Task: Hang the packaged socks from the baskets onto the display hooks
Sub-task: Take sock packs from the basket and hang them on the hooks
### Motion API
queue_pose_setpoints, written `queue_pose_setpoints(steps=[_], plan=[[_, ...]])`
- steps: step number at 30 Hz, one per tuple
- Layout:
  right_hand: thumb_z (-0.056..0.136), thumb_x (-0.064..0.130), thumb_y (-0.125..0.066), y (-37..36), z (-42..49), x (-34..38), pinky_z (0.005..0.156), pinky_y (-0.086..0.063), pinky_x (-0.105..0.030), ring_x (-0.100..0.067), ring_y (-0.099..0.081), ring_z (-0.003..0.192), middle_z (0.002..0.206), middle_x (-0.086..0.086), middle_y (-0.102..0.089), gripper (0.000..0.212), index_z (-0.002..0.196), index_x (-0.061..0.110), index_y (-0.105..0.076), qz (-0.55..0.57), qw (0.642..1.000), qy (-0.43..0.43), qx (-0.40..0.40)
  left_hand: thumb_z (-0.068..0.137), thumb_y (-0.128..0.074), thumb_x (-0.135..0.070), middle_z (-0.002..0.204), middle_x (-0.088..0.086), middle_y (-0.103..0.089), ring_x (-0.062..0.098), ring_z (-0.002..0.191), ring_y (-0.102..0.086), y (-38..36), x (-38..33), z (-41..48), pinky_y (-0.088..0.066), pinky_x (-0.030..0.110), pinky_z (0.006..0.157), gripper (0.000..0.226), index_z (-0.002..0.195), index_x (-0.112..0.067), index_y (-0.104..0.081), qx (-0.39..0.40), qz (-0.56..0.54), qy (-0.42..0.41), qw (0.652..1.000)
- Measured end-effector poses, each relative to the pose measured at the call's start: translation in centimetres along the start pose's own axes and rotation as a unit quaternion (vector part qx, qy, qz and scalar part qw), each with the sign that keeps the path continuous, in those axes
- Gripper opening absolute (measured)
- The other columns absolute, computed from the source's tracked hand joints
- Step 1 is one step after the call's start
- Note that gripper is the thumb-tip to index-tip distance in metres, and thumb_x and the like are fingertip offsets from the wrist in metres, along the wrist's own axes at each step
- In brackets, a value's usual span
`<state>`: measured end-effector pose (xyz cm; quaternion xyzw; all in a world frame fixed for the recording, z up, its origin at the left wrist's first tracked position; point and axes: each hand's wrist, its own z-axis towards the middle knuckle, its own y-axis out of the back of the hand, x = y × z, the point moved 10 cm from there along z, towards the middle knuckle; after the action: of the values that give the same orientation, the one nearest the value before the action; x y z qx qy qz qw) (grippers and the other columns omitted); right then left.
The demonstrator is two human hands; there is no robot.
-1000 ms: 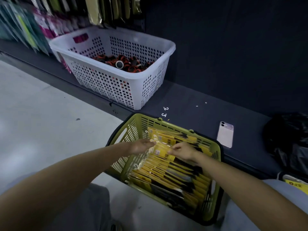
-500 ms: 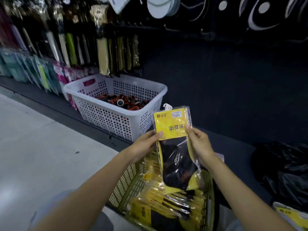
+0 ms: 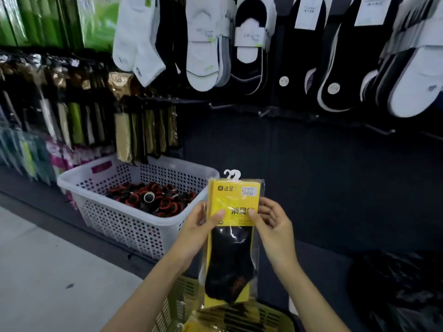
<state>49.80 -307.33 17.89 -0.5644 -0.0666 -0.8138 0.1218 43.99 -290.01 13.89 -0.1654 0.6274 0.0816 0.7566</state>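
Sock pack point(image 3: 232, 236) lifted out of green basket point(image 3: 184, 305), now held upright by both hands point(image 3: 199, 233) point(image 3: 273, 232); view tilted up to hooks point(image 3: 263, 113).

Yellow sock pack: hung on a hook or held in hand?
Held, not hung. Left hand and right hand pinch the yellow sock pack; its white hanger tab touches no hook.
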Motion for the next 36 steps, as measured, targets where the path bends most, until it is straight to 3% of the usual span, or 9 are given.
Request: queue_pose_setpoints(steps=[4, 8, 11, 18, 22, 26, 29, 32, 36], plan=[[0.082, 0.018, -0.072, -2.1, 3.9, 1.9, 0.071, -0.052, -0.016, -0.011, -0.062, 0.086, 0.098, -0.002, -0.065, 0.028, 0.107, 0.024, -0.064, 0.016, 1.0, 0.01, 0.007, 0.072, -0.073, -0.052, 0.113, -0.005, -0.07, 0.014, 0.108, -0.065, 0.7, -3.0, 2.9, -0.049, 0.036, 0.094, 0.053, 0.116, -0.027, -0.062, -0.001, 0.019, -0.016, 1.0], [0.079, 0.019, -0.074, -4.7, 7.6, 2.8, 0.07, -0.054, -0.018, -0.007, -0.068, 0.084, 0.092, 0.004, -0.073, 0.023, 0.101, 0.02, -0.066, 0.046, 0.998, 0.003, 0.039, 0.068, -0.073, -0.045, 0.103, -0.006, -0.073, 0.009, 0.094, -0.069, 2.2, -5.7, 5.5, -0.054, 0.017, 0.072, 0.045, 0.108, -0.025, -0.066, -0.035, 0.007, -0.05, 0.998], [0.079, 0.02, -0.073, -6.3, 9.5, 2.6, 0.07, -0.052, -0.014, -0.006, -0.069, 0.087, 0.093, 0.006, -0.074, 0.024, 0.101, 0.016, -0.065, 0.06, 0.997, 0.001, 0.051, 0.061, -0.076, -0.043, 0.094, -0.009, -0.074, 0.007, 0.085, -0.071, 3.9, -6.8, 6.9, -0.052, 0.012, 0.063, 0.045, 0.101, -0.024, -0.068, -0.083, 0.004, -0.069, 0.994], [0.087, 0.017, -0.064, -8.3, 12.1, 2.8, 0.072, -0.053, -0.014, -0.009, -0.07, 0.091, 0.099, 0.003, -0.075, 0.021, 0.106, 0.011, -0.059, 0.108, 0.991, -0.025, 0.076, 0.073, -0.059, -0.046, 0.089, -0.016, -0.073, -0.001, 0.081, -0.068, 6.0, -9.2, 8.5, -0.049, 0.007, 0.064, 0.036, 0.099, -0.023, -0.068, -0.103, 0.037, -0.121, 0.987], [0.093, 0.017, -0.058, -9.6, 13.8, 4.2, 0.068, -0.053, -0.013, -0.009, -0.071, 0.088, 0.097, 0.002, -0.075, 0.014, 0.105, 0.012, -0.058, 0.1, 0.992, -0.009, 0.08, 0.08, -0.055, -0.042, 0.069, -0.014, -0.071, -0.004, 0.06, -0.064, 9.0, -11.1, 8.9, -0.045, 0.006, 0.053, 0.03, 0.095, -0.02, -0.07, -0.153, 0.051, -0.156, 0.975], [0.093, 0.019, -0.059, -9.2, 16.1, 5.1, 0.065, -0.053, -0.013, -0.009, -0.072, 0.082, 0.089, 0.004, -0.076, 0.009, 0.1, 0.014, -0.06, 0.076, 0.997, 0.017, 0.013, 0.086, -0.055, -0.042, 0.083, 0.0, -0.075, 0.012, 0.077, -0.07, 12.8, -12.8, 10.1, -0.052, 0.02, 0.066, 0.031, 0.092, -0.016, -0.071, -0.194, 0.069, -0.159, 0.965], [0.093, 0.02, -0.06, -9.2, 17.5, 5.4, 0.071, -0.053, -0.018, -0.008, -0.071, 0.079, 0.084, 0.006, -0.075, 0.007, 0.099, 0.016, -0.06, 0.04, 0.999, 0.025, -0.017, 0.083, -0.053, -0.052, 0.056, 0.001, -0.053, 0.013, 0.055, -0.05, 14.9, -14.4, 10.6, -0.038, 0.018, 0.057, 0.047, 0.071, -0.007, -0.057, -0.213, 0.13, -0.176, 0.952], [0.092, 0.021, -0.061, -9.8, 18.5, 5.0, 0.077, -0.054, -0.028, -0.013, -0.071, 0.081, 0.084, 0.002, -0.075, 0.006, 0.097, 0.019, -0.061, 0.013, 1.0, 0.017, -0.014, 0.083, -0.053, -0.053, 0.049, -0.008, -0.029, 0.007, 0.046, -0.029, 16.2, -15.4, 10.7, -0.024, 0.024, 0.052, 0.051, 0.062, -0.009, -0.036, -0.239, 0.155, -0.182, 0.941], [0.091, 0.022, -0.062, -10.4, 19.1, 4.3, 0.074, -0.055, -0.028, -0.014, -0.071, 0.079, 0.08, 0.001, -0.074, 0.007, 0.097, 0.018, -0.061, -0.021, 0.999, 0.012, -0.02, 0.087, -0.055, -0.046, 0.045, -0.011, -0.024, 0.002, 0.042, -0.024, 17.4, -15.7, 10.6, -0.025, 0.027, 0.056, 0.048, 0.057, -0.021, -0.027, -0.258, 0.136, -0.182, 0.939]])
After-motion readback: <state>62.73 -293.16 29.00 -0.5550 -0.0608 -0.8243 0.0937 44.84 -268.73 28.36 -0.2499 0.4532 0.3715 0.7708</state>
